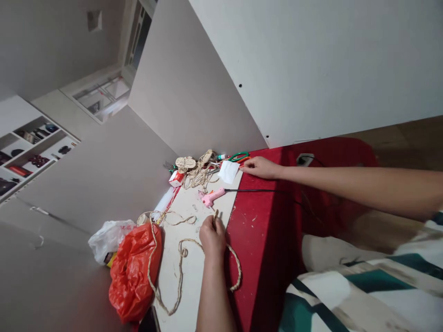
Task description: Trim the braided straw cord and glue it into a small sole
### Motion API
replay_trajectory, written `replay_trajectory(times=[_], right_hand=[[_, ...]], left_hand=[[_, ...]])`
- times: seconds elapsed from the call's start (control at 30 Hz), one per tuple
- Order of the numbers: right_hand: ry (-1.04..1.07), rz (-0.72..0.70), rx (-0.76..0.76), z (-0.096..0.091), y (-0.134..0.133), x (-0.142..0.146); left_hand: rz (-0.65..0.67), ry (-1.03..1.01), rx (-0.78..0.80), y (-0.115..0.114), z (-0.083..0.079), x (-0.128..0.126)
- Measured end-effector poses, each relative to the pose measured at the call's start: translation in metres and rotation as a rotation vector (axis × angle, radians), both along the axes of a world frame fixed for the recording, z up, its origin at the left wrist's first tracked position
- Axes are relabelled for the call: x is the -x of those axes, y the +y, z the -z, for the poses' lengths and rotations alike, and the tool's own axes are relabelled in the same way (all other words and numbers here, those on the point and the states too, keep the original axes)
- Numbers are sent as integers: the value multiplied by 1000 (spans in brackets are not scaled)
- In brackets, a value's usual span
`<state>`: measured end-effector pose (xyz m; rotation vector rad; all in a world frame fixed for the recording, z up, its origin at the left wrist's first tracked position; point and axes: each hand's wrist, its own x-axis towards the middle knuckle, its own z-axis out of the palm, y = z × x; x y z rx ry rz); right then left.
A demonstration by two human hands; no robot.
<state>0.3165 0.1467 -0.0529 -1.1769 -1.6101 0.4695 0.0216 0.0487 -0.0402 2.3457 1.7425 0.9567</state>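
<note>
My left hand (212,236) is closed around one end of a braided straw-coloured rope (180,267), above the white board (169,286). The rope loops away across the board and over the red cloth. Just beyond that hand lies a pink glue gun (213,197) with a black cord. My right hand (259,167) rests at the board's far corner, fingers drawn together beside a white paper sheet (229,171) and orange handles (243,159). What its fingertips hold, if anything, is hidden. Green-handled scissors (238,156) lie right behind it.
Woven straw pieces (186,163), a tangle of cord (198,177) and a red-and-white box (176,178) sit by the wall. An orange plastic bag (134,272) and a white bag (109,237) stand along the board's edge. Red cloth (252,240) covers the near side.
</note>
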Motion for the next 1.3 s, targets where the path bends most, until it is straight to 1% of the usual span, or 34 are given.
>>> replay_trajectory(times=[0.5, 0.73, 0.93, 1.13, 1.3], right_hand=[[0, 9, -4, 4, -1, -3], [11, 10, -10, 1, -2, -4], [17, 33, -29, 1, -2, -5], [8, 35, -35, 1, -1, -6], [6, 30, -31, -1, -3, -6]], left_hand=[[5, -3, 20, 4, 0, -1], [14, 19, 27, 5, -3, -1], [18, 8, 19, 6, -2, 0], [35, -13, 14, 5, -2, 0], [24, -36, 2, 7, 0, 0]])
